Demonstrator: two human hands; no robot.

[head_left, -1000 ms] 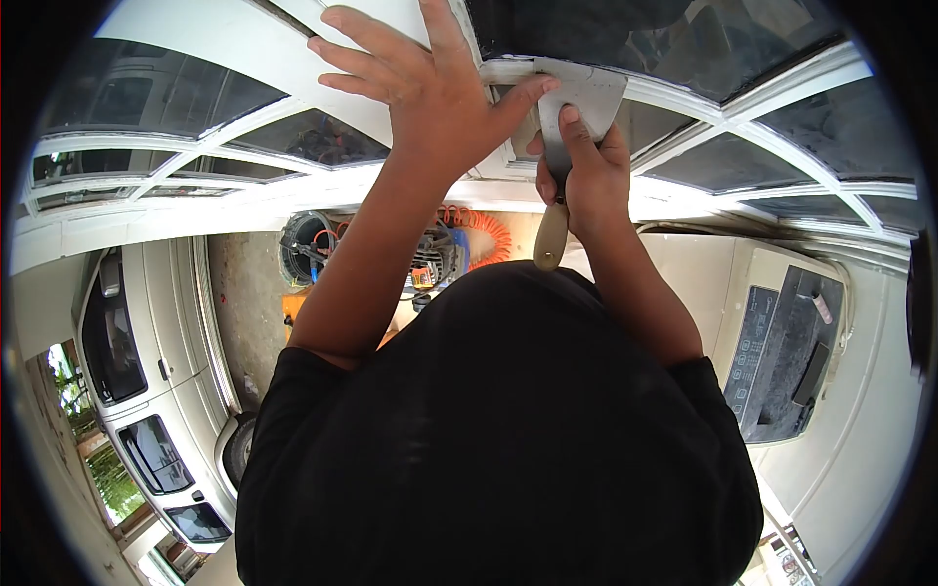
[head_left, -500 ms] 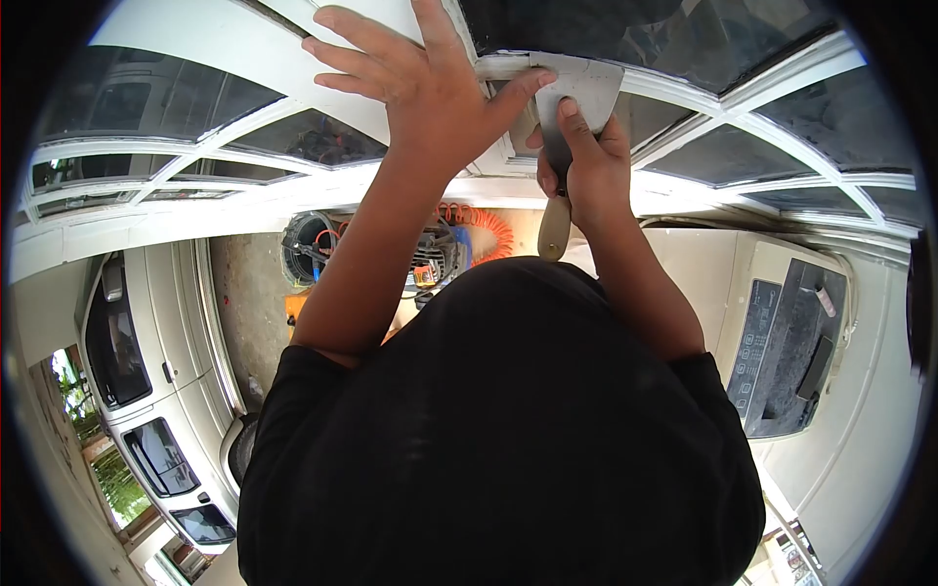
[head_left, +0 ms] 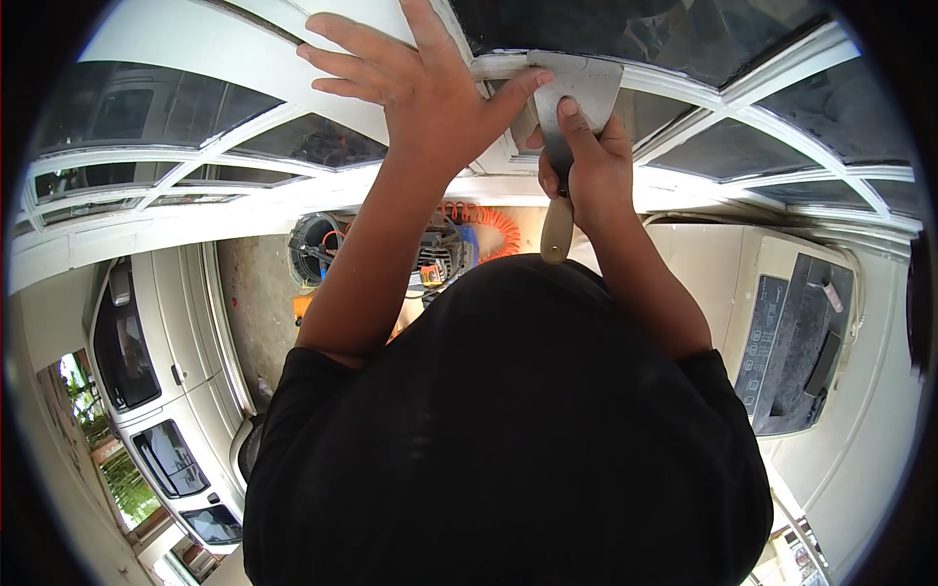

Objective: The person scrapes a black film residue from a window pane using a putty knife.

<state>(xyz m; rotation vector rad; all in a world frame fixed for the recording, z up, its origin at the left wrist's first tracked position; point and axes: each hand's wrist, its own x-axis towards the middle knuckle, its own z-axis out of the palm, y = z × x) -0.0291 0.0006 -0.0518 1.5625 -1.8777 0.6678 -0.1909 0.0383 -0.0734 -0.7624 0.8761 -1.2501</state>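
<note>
By the white bar (head_left: 676,86), scraper (head_left: 592,86) in right hand's (head_left: 604,186) closed grip; left hand (head_left: 430,117) splayed, empty, thumb at blade. Best with blade flat, light pressure near glass (head_left: 625,24).

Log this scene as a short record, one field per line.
left hand: spread open, thumb on the scraper blade
right hand: gripping the scraper
scraper: wide metal blade, beige handle, blade at the window frame
below the window: orange coiled hose, dark bucket
left side: parked car
right side: washing machine
</note>
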